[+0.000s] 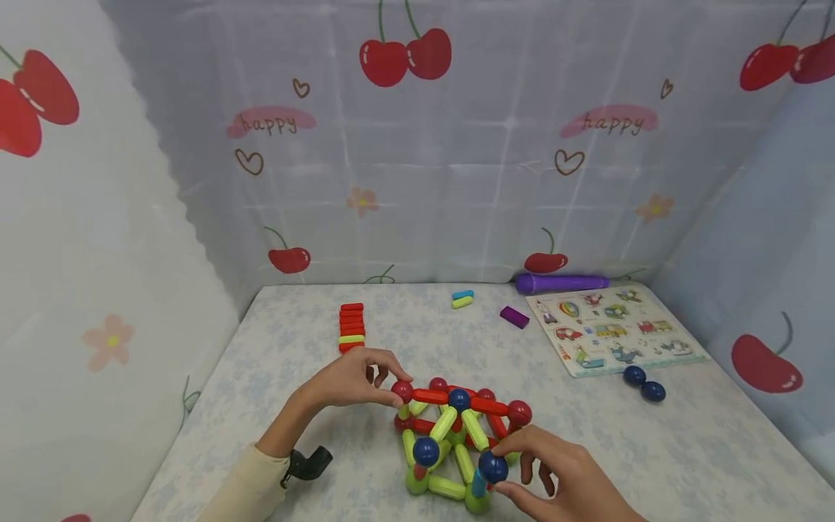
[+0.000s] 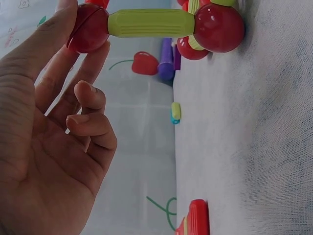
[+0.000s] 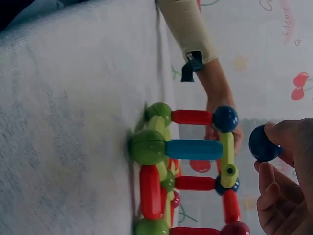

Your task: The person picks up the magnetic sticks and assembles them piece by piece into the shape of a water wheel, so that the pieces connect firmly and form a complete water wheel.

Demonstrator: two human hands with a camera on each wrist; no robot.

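A frame of ball-and-stick building pieces [image 1: 450,442] stands on the table, with green balls at its near base, red and yellow-green sticks and a top row of red and blue balls. My left hand [image 1: 355,377] pinches the red ball [image 1: 402,391] at the top left corner; a yellow-green stick [image 2: 151,23] joins it to a lower red ball [image 2: 219,28]. Between thumb and fingers, my right hand [image 1: 557,460] holds a dark blue ball [image 3: 263,143]. A gap separates that ball from the upper end of an upright blue stick [image 3: 194,149] in the right wrist view.
Red sticks [image 1: 351,322] with a yellow-green one lie in a column behind my left hand. Farther back are two short sticks [image 1: 462,302], a purple block [image 1: 514,317], a purple microphone-shaped object [image 1: 561,283] and a picture board [image 1: 616,330]. Two blue balls [image 1: 644,383] rest at right.
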